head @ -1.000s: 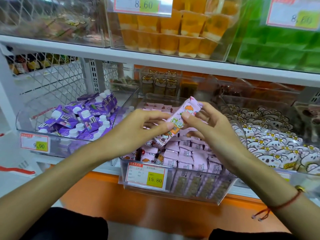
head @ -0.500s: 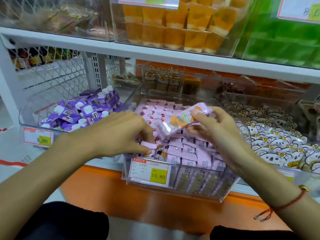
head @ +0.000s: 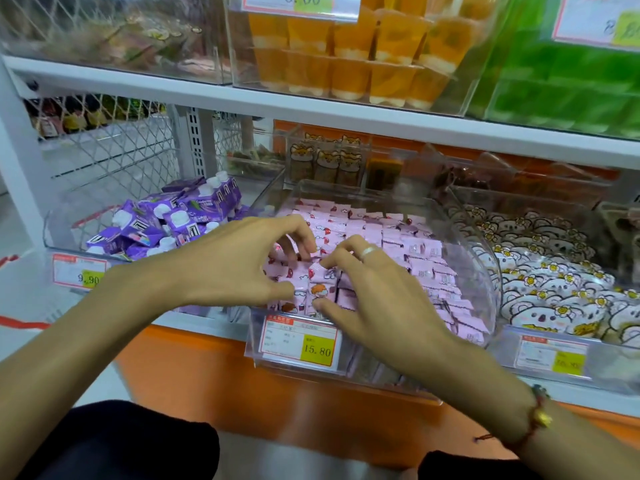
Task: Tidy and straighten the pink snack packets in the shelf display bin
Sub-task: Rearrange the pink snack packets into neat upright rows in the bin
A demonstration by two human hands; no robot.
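pink snack packets, both hands down in the bin

pink snack packets (head: 398, 237) fill the clear display bin (head: 485, 258) at the middle of the lower shelf, standing in rows toward 12 and 3 o'clock and more jumbled at the front near 7 o'clock. the left hand (head: 221, 268) reaches in from 9 o'clock, its fingers curled down among the front packets and its thumb lying against them; whether it actually pinches one cannot be told. the right hand (head: 377, 299), a ring on one finger, comes in from 4 o'clock and clamps one upright packet (head: 320, 289) between thumb at the bottom and fingertips at the top, at the front of the bin just behind the price tag (head: 301, 341) reading 15.80. the two hands sit close together, fingertips nearly meeting above that packet. a red cord bracelet (head: 533, 420) circles the right wrist.

at 9 o'clock of the bin, a neighbouring bin holds purple packs (head: 162, 223) with white caps. at 3 o'clock lie white bear-printed packets (head: 554, 289). on the shelf above, at 12 o'clock, stand orange jelly cups (head: 353, 60).
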